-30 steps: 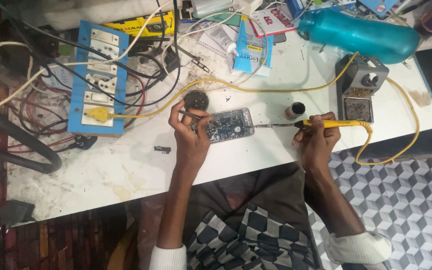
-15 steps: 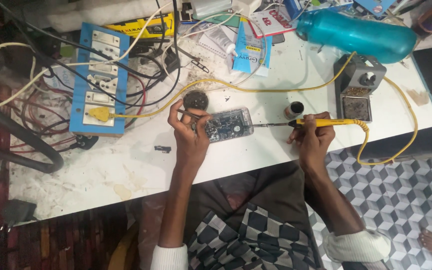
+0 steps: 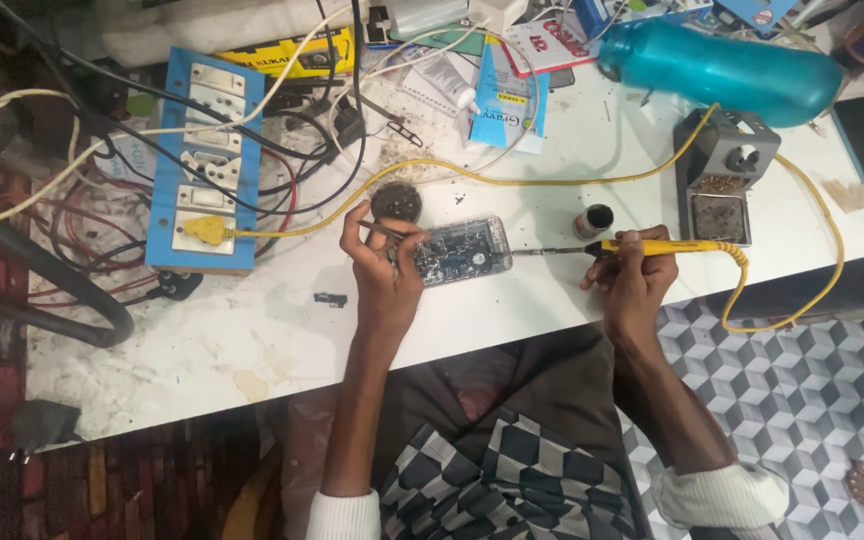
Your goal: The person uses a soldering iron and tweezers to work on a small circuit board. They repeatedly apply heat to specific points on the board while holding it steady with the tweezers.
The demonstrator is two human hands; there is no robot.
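The soldering iron has edged rightward, tip beside the circuit board.

A small circuit board in a clear, rounded case is lying flat on the white desk, near its front edge, with its long side running left to right. Its open face is turned up, and blue and metal parts are being shown inside. Its left end is being touched by thin tweezers, which are being held slanted over it. A soldering iron with a yellow handle is being held level, just right of the board; its dark metal tip is being pointed at the board's right end. A yellow cord is trailing from the handle's back.
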